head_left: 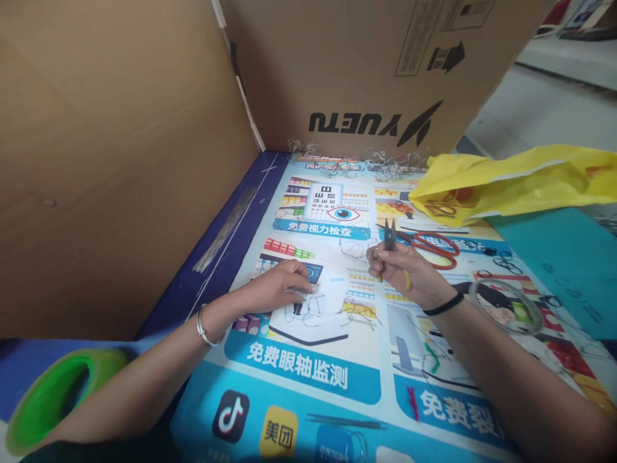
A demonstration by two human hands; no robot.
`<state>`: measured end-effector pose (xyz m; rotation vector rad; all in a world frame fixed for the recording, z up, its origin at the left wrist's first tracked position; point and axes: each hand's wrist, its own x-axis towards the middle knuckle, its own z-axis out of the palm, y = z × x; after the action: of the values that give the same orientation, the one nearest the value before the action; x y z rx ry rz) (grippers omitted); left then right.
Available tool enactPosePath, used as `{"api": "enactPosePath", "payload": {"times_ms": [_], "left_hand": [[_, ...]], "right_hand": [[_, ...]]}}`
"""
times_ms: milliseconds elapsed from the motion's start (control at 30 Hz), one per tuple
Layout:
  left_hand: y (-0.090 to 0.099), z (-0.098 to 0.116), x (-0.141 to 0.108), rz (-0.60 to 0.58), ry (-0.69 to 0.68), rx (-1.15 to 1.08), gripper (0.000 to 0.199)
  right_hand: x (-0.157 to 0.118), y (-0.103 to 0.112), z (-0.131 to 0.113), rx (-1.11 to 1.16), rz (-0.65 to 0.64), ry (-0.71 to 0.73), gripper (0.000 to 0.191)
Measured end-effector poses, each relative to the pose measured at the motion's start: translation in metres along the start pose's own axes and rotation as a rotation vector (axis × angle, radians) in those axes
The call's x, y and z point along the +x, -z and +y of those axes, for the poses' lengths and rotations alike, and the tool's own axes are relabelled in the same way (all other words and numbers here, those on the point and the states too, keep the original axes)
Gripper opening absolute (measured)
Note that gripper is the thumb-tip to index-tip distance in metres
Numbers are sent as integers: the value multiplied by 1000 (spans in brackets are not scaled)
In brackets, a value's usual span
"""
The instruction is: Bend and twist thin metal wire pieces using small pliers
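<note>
My right hand (405, 267) is wrapped round a pair of pliers (389, 236) with dark jaws pointing away from me and yellow handles partly hidden in the palm. My left hand (286, 283) hovers low over the printed poster sheet (308, 373), its thumb and fingers brought together. Whatever it pinches, if anything, is too small to make out. Thin loose wires (357, 247) lie on the sheet between the two hands. Close beyond my right hand rest red-handled scissors (436, 249).
Cardboard walls (308, 77) rise at the left and back. A yellow bag (520, 183) and a clear coil (506, 305) lie on the right. Straight wires (226, 228) rest along the left edge. Green tape (29, 405) stands front left; tangled wire scraps (385, 166) line the back.
</note>
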<state>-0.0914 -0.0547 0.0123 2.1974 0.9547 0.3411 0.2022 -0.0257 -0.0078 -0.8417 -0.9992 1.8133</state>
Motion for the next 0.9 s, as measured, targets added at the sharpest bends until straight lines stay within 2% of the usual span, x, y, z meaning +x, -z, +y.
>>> {"api": "enactPosePath", "payload": {"times_ms": [133,233,333,400,500,567,700,900], "left_hand": [[6,1,-5,20,11,80,22],[2,12,-7,66,30,163,21],[-17,28,-7,161,59,201,37],[-33,36,-7,152,49,251,50],[-53,37,-7,131,51,350,51],[-59,32,-6,129,51,394,48],[-56,18,-6,174,91,419,45],[-35,1,-16,231,231,377,44]], "right_hand": [[0,-1,-1,-8,4,5,10],[0,-2,-2,-27,2,-1,9],[0,-2,-2,-34,7,-1,10],[0,-2,-2,-47,14,-2,11],[0,-1,-1,-48,28,10,13],[0,0,0,-48,20,14,11],[2,6,4,-41,1,-7,8],[1,4,3,5,-15,-23,6]]}}
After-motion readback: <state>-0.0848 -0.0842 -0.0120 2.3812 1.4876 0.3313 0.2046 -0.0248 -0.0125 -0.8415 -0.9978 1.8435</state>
